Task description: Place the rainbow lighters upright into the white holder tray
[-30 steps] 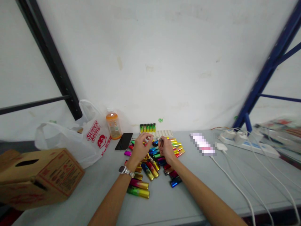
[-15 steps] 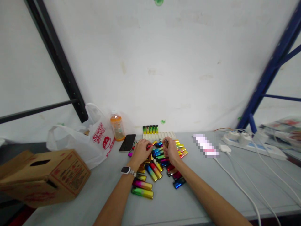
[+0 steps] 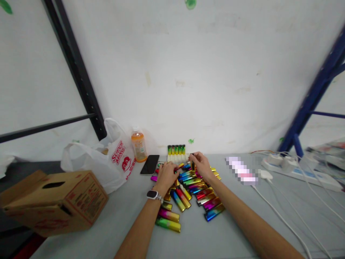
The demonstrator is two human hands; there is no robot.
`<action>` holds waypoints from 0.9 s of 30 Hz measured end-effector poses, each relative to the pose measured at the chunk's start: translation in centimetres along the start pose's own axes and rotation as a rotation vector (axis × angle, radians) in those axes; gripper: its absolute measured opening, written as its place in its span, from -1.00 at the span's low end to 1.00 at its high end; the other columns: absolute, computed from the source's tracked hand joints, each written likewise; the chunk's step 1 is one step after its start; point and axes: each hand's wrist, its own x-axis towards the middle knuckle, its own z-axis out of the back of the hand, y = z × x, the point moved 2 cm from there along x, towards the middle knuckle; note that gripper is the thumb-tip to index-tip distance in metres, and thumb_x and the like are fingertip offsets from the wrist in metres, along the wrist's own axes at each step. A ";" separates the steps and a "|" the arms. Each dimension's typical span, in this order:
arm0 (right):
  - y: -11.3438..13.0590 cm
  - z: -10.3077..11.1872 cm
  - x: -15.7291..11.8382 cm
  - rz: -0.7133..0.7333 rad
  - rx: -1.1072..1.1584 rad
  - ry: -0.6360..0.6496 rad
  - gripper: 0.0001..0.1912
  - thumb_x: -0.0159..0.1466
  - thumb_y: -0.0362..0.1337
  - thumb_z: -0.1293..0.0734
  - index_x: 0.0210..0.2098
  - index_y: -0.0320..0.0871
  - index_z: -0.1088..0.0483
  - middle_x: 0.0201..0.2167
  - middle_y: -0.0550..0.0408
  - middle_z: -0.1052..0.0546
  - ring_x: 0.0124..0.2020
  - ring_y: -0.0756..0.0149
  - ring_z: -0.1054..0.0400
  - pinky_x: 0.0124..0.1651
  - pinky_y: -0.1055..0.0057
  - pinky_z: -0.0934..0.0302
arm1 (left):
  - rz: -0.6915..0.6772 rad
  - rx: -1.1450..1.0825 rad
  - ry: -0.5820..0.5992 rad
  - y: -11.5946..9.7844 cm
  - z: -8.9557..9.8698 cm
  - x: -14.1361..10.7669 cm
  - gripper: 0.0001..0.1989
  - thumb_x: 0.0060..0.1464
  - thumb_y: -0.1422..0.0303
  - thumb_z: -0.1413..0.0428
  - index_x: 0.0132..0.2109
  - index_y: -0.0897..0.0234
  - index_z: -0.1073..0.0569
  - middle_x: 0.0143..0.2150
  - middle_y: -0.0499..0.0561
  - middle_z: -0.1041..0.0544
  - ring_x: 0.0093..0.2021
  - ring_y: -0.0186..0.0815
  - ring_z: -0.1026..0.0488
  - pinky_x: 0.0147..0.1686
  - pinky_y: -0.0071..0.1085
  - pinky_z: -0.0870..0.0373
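Observation:
Colourful metallic lighters (image 3: 185,176) lie in a loose pile on the grey table. My left hand (image 3: 167,175), with a watch at its wrist, is over the pile's left side, its fingers closed on a red-and-yellow lighter (image 3: 179,166). Between the fingertips of my right hand (image 3: 202,167), a gold lighter (image 3: 192,165) with a dark top is pinched roughly upright, close to the right part of a white holed tray (image 3: 172,158). A row of several green-and-yellow lighters (image 3: 176,149) stands upright at the tray's back left. My right hand hides the tray's right end.
A black phone (image 3: 150,164), an orange drink bottle (image 3: 139,146), a white plastic bag (image 3: 110,180) and a cardboard box (image 3: 78,201) sit on the left. On the right are a pixelated device (image 3: 242,171), a charger (image 3: 265,175), white cables and a power strip (image 3: 320,177).
My right hand has turned and lifted off the pile, showing the gold lighter upright near the tray. My left hand stays over the pile. The whole view has shifted slightly.

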 end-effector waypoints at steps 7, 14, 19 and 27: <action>-1.8 0.4 6.1 0.122 -0.386 0.014 -0.73 0.16 -0.14 -0.32 -0.25 -0.19 -0.45 -0.35 0.05 -0.54 -0.45 0.33 -0.36 -0.33 0.38 -0.25 | 0.041 0.050 0.005 0.1 -0.3 0.7 -0.80 0.14 0.41 -0.09 -0.09 0.21 -0.52 -0.05 0.07 -0.53 0.04 -0.12 -0.37 0.01 -0.23 -0.19; -3.3 -1.3 9.2 0.228 -0.552 0.144 -0.88 0.16 -0.33 -0.30 -0.29 -0.15 -0.43 -0.43 0.12 -0.52 -0.48 0.37 -0.37 -0.31 0.41 -0.24 | 0.094 0.065 0.028 0.3 -0.5 0.8 -0.82 0.10 0.43 -0.10 -0.14 0.23 -0.52 -0.11 0.08 -0.57 0.01 -0.08 -0.38 0.01 -0.19 -0.19; -3.9 -1.3 10.4 0.243 -0.625 0.236 -0.87 0.19 -0.39 -0.31 -0.26 -0.17 -0.45 -0.47 0.14 -0.49 -0.46 0.37 -0.35 -0.29 0.42 -0.23 | 0.116 0.058 0.017 0.6 -1.1 1.2 -0.83 0.08 0.42 -0.12 -0.17 0.24 -0.54 -0.14 0.11 -0.58 -0.02 -0.07 -0.40 -0.01 -0.20 -0.22; -4.4 -0.7 10.5 0.306 -0.786 0.239 -0.85 0.23 -0.36 -0.34 -0.22 -0.21 -0.54 -0.26 0.02 -0.41 -0.32 0.35 -0.36 -0.11 0.37 -0.26 | 0.118 0.056 0.038 0.7 -1.1 2.0 -0.84 0.09 0.38 -0.13 -0.20 0.26 -0.57 -0.16 0.16 -0.59 -0.03 -0.05 -0.43 -0.02 -0.19 -0.24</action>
